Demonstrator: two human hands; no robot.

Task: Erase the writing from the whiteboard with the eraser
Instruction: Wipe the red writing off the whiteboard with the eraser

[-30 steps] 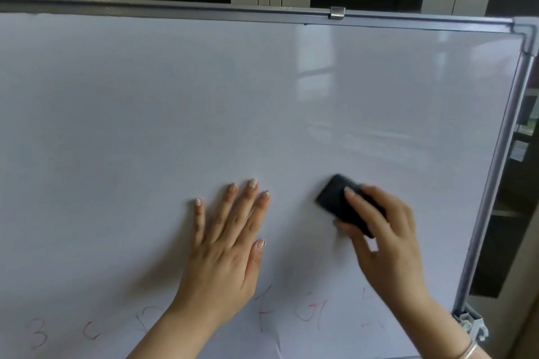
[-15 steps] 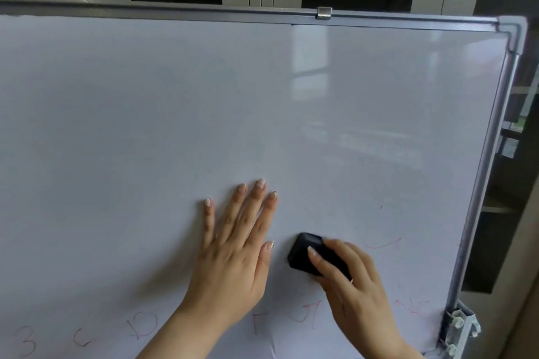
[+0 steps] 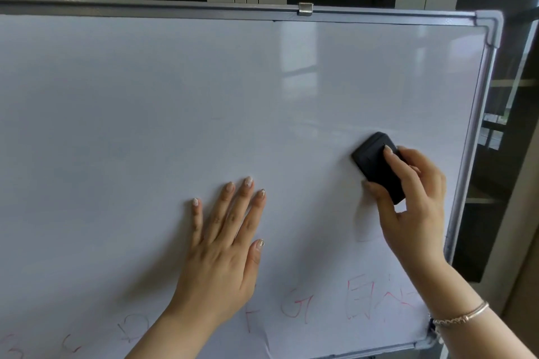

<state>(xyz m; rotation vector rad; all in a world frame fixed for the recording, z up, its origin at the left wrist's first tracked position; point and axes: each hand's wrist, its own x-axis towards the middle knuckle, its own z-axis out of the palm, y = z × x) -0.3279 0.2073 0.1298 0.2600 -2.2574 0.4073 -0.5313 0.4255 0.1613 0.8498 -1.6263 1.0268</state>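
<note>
Gripping the black eraser (image 3: 376,166) with the right hand (image 3: 414,207), index finger laid over its back and thumb under its lower edge. Presses it flat against the whiteboard (image 3: 204,96), toward 3 o'clock of the board face, near the right frame (image 3: 472,137) but apart from it. Sits tilted there, long axis running from about 11 o'clock down to 5 o'clock.

Rests the left hand (image 3: 224,248) open and flat on the board, low of centre, fingers straight and a little spread, holding nothing (seems only to steady the board).

Shows the red writing (image 3: 296,304) only along the bottom edge: faint letters at 7 o'clock of the board, then F and G, then some boxy characters at 5 o'clock. Places the boxy characters almost exactly at 6 o'clock from the eraser, and the other letters at 7 to 8 o'clock from it, partly hidden behind the left forearm (image 3: 163,335).

Looks clean above, with the bottom row not yet wiped. Calls probably for a stroke straight down first, then leftward along the row, done by the right hand as the nearer one; asks also for lifting the left arm away, since covering some letters.
</note>
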